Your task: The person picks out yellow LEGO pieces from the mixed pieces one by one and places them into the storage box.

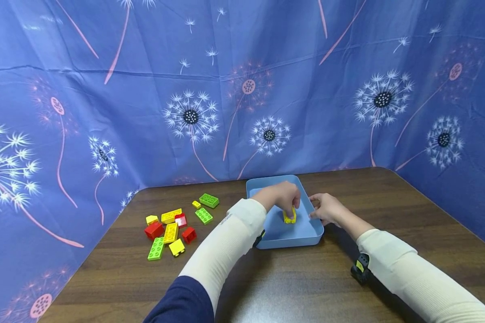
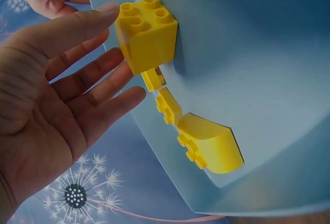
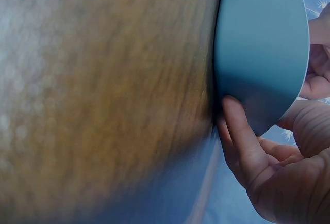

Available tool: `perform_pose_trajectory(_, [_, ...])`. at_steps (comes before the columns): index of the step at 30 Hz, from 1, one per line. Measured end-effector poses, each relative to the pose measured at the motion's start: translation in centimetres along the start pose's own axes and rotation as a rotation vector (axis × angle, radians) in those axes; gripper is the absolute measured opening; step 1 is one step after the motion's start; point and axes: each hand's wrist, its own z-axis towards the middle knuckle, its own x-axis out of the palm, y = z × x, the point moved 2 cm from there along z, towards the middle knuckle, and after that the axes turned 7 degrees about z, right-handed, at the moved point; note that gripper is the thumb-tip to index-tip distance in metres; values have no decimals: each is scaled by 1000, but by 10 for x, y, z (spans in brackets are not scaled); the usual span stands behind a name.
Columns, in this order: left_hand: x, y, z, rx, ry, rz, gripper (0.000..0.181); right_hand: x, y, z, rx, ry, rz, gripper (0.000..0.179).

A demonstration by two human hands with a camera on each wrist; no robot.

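My left hand (image 1: pixel 283 197) reaches down into a light blue tray (image 1: pixel 295 241). In the left wrist view its fingers are fairly straight, their tips at the side of a yellow block (image 2: pixel 149 43) with studs on top. That block stands on the tray floor, in line with smaller yellow bricks (image 2: pixel 169 106) and a rounded yellow brick (image 2: pixel 214 149). My right hand (image 1: pixel 329 208) grips the tray's right wall, thumb at the rim. In the right wrist view its fingers (image 3: pixel 242 131) lie against the outside of the tray near the tabletop.
Left of the tray, loose toy bricks lie on the brown wooden table (image 1: pixel 266 287): green bricks (image 1: pixel 204 216), red bricks (image 1: pixel 154 230) and yellow bricks (image 1: pixel 171 233). A blue dandelion-print cloth (image 1: pixel 226 107) hangs behind the table and along its sides.
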Motion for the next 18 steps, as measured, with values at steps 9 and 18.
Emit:
perform_pose_trajectory(9, [-10,5,-16,22,-31,-2,32,1,1,0,18,0,13,64])
perform_pose_trajectory(18, [-15,14,-29,47,-55,-7,32,2,0,2,23,-10,-8,63])
